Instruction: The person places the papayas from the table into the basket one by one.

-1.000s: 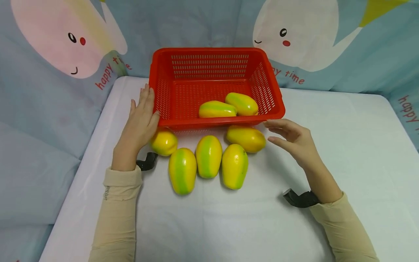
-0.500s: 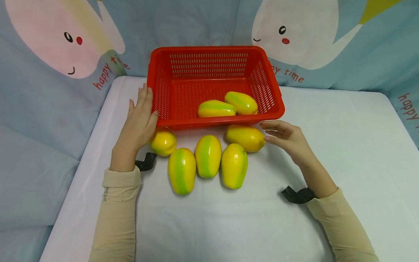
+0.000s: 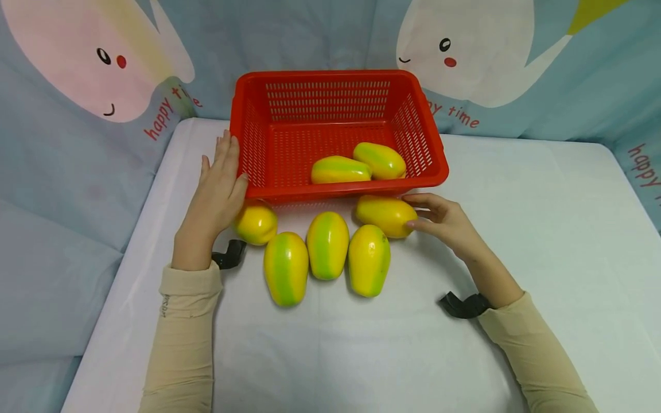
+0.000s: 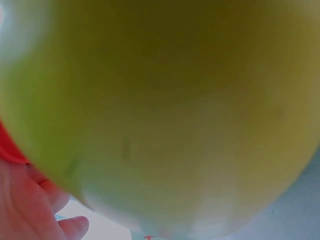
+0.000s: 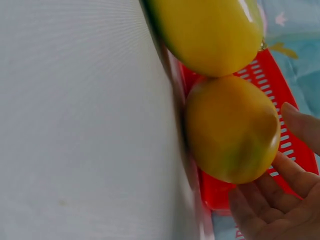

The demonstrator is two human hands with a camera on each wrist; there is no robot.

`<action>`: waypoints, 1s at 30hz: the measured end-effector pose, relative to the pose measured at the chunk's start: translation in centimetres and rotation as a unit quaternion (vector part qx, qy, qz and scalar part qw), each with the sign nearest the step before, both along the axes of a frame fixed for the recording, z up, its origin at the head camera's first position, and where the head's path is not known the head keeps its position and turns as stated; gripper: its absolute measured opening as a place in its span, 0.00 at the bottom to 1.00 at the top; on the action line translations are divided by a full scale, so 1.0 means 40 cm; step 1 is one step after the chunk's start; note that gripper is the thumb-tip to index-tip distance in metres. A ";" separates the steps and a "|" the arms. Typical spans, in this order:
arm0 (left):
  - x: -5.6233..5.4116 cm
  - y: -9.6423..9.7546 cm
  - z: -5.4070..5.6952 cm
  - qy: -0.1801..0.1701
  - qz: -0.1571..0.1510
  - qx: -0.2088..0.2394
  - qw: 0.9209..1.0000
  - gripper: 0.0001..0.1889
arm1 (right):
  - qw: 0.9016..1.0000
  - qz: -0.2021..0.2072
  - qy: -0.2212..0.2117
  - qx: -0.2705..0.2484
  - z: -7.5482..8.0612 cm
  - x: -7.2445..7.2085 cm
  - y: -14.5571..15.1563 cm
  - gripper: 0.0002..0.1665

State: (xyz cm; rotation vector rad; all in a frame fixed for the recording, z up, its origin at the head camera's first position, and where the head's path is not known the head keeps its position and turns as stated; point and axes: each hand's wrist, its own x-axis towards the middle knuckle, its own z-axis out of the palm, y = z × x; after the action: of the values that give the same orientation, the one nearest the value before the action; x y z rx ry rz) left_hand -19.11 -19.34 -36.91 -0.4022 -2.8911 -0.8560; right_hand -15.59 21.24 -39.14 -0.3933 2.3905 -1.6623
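Note:
My left hand (image 3: 214, 192) lies with straight fingers against the left side of the red plastic basket (image 3: 310, 192). By its wrist sits a yellow papaya (image 3: 256, 222); a blurred papaya (image 4: 175, 125) fills most of the left wrist view. My right hand (image 3: 444, 221) reaches around the right end of another papaya (image 3: 384, 216), which lies along the basket's front wall. Its thumb overlaps that end in the head view. In the right wrist view, the fingers (image 5: 280, 195) are spread close beside the papaya, with the thumb slightly apart from it.
Three green-striped papayas (image 3: 286, 268) lie in a row in front of the basket. Inside the basket, two papayas (image 3: 341, 170) rest at the front right. White cloth (image 3: 330, 355) covers the table, and a blue printed curtain (image 3: 320, 34) hangs behind.
My right hand has moved left, closing in around the end of the papaya by the basket. The left hand stays against the basket, and the head view has shifted slightly.

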 end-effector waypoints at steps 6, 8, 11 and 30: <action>-0.001 -0.001 -0.002 -0.001 0.001 0.000 1.000 0.32 | 1.000 0.017 -0.012 0.024 -0.012 -0.007 0.002 0.29; -0.001 -0.001 -0.002 0.000 0.001 0.000 1.000 0.32 | 0.999 0.024 -0.016 0.031 -0.016 -0.009 0.003 0.31; -0.001 -0.001 -0.001 -0.001 0.001 -0.001 1.000 0.32 | 0.999 0.028 -0.023 0.039 -0.022 -0.011 0.004 0.33; -0.003 0.001 0.001 -0.006 0.005 -0.007 1.000 0.33 | 0.999 0.029 -0.023 0.039 -0.029 -0.011 -0.002 0.37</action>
State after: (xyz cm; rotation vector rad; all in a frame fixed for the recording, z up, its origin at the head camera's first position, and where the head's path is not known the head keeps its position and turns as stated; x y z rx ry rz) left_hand -19.24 -19.29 -36.85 -0.3842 -2.9093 -0.8398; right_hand -16.04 21.16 -40.31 -0.4041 2.3782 -1.5313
